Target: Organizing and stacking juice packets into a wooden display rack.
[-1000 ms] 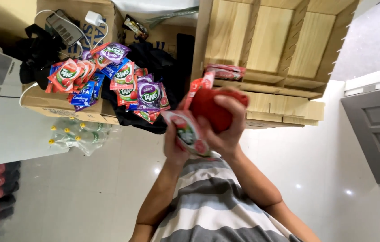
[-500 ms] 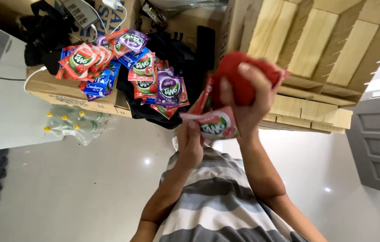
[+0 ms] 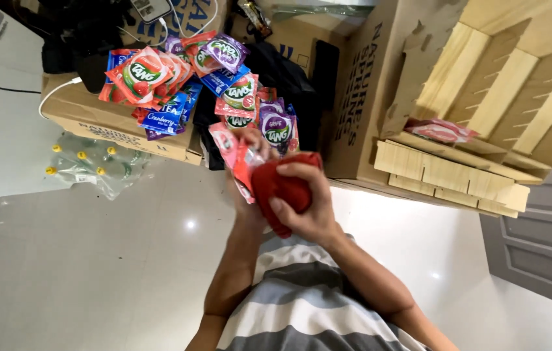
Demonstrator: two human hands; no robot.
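Left hand (image 3: 250, 188) mostly hidden behind red cloth (image 3: 282, 188) and pink sachet (image 3: 234, 153). Right hand's (image 3: 305, 208) palm unseen. Bottled-water pack (image 3: 94, 166) blurred.

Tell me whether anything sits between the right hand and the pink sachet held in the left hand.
Yes. A red cloth is bunched in the right hand, and it lies between that hand and the pink sachet. The left hand holds the sachet from the far side and is mostly hidden.

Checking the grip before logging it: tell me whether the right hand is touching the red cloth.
Touching. The head view shows the right hand wrapped around the red cloth, fingers pressed into it, with no gap between them.
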